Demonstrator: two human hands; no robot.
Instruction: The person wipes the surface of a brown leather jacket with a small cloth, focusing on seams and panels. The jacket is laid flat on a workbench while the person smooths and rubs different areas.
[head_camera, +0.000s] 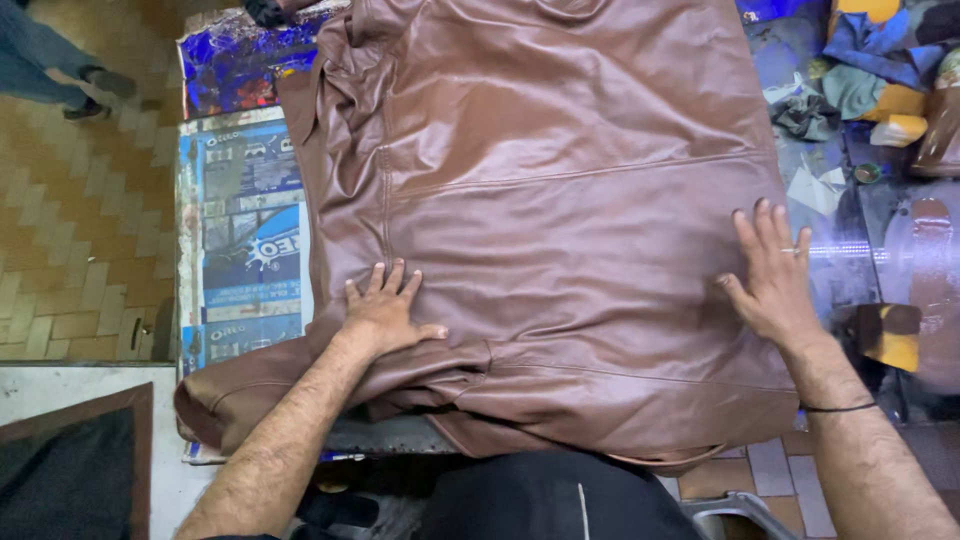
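As I look down through the head camera, I see a brown leather jacket (560, 200) spread flat across the counter (240, 250), its near hem hanging over the edge. My left hand (385, 312) lies palm-down on the leather near the left seam, grip fully open, fingers spread, clasping nothing. My right hand (772, 275) (a ring on one finger) presses flat at the jacket's right edge, likewise open. Scraps of cloth (860, 70) lie beyond.
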